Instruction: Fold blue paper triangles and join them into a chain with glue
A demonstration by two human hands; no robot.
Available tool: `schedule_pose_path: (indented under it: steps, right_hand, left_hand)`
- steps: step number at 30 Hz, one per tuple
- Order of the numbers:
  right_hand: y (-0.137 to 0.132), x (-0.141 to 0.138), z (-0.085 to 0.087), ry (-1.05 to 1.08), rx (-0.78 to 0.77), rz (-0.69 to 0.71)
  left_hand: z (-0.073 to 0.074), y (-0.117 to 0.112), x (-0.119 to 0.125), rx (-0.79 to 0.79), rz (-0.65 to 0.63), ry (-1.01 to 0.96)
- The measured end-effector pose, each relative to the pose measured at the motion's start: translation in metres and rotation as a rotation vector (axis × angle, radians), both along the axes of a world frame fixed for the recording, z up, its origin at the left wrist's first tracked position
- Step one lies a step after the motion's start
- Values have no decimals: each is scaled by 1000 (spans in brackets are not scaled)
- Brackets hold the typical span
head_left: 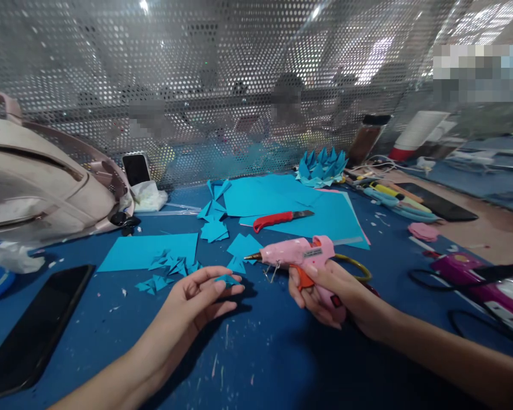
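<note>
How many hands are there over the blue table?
2. The left hand, near the middle, holds a small blue paper; the right hand, farther right, grips the pink glue gun. No other hand shows there.

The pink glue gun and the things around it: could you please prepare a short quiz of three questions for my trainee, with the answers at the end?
1. Which hand holds the pink glue gun?
A) only the left
B) only the right
C) both

2. True or false: the red-handled knife has its blade fully hidden.

3. Fill in the colour: the left hand holds a small folded paper piece that is ____.

Key:
1. B, the right hand grips it alone.
2. False; the metal blade is in plain sight.
3. Blue.
</note>
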State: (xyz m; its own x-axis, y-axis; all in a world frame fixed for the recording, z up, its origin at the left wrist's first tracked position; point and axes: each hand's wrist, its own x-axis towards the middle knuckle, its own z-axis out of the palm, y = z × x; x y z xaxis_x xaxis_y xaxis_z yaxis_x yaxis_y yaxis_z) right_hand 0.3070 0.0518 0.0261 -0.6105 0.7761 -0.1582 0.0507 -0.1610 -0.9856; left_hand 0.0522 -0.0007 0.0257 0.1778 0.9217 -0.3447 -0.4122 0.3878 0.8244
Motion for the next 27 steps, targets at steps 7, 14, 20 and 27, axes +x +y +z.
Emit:
schedule_pose_path:
  steps: [7, 14, 20, 27]
  right_hand:
    - [0, 3, -2, -42, -5, 65]
    - [-2, 4, 0, -47, 19, 111]
    - [-1, 4, 0, -38, 12, 87]
    - [-1, 4, -1, -64, 12, 59]
  left_hand:
    - [-12, 2, -3, 31, 26, 98]
    - [-9, 5, -5, 92, 50, 221]
    - [-7, 4, -7, 112, 9, 290]
    - [-9, 5, -9, 209, 2, 365]
